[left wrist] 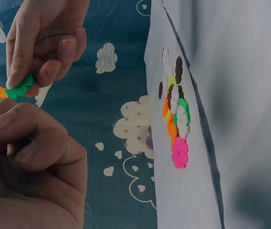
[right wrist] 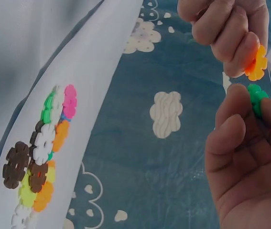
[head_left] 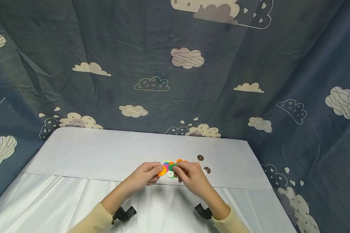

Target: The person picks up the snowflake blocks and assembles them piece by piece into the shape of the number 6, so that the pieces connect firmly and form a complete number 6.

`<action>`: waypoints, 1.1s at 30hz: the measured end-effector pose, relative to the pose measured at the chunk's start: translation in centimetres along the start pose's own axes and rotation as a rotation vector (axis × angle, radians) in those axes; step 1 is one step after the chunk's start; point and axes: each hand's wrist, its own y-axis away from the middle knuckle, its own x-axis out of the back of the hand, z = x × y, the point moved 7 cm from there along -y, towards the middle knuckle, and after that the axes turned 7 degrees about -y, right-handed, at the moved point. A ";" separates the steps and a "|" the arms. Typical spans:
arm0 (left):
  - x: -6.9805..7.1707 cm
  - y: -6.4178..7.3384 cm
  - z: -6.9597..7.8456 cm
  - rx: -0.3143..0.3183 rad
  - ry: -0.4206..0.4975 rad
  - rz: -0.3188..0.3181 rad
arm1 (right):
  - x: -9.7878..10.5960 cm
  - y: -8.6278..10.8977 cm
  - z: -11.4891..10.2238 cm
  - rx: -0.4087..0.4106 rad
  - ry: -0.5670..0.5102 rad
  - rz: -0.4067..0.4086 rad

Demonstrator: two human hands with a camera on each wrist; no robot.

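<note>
My left hand [head_left: 145,174] pinches an orange flower-shaped plastic disc [right wrist: 258,64] with notched edges. Facing it, my right hand [head_left: 191,176] grips a green disc of the same kind [right wrist: 256,99] between thumb and fingertip. A small gap parts the two discs in the right wrist view, while in the left wrist view the green one seems to meet the orange one. Behind the hands, a loose heap of similar discs lies on the table, among them a pink disc [left wrist: 179,152], a white disc [right wrist: 44,143] and a brown disc [right wrist: 16,164].
Two brown discs, one farther back [head_left: 200,157] and one nearer [head_left: 207,170], lie right of the heap. White cloth covers the table [head_left: 105,149]. A dark curtain [head_left: 119,48] with printed clouds hangs behind and at both sides. Black wrist devices, one being the left device [head_left: 124,214], sit on both forearms.
</note>
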 end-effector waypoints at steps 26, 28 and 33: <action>-2.0 0.3 -0.5 0.099 0.041 -0.171 | -0.2 0.8 -3.5 0.259 0.509 -0.263; -2.2 0.4 -0.5 0.105 0.038 -0.185 | -0.2 0.9 -3.5 0.247 0.512 -0.290; -2.6 0.5 -0.5 0.105 0.054 -0.212 | -0.2 1.0 -3.6 0.218 0.496 -0.330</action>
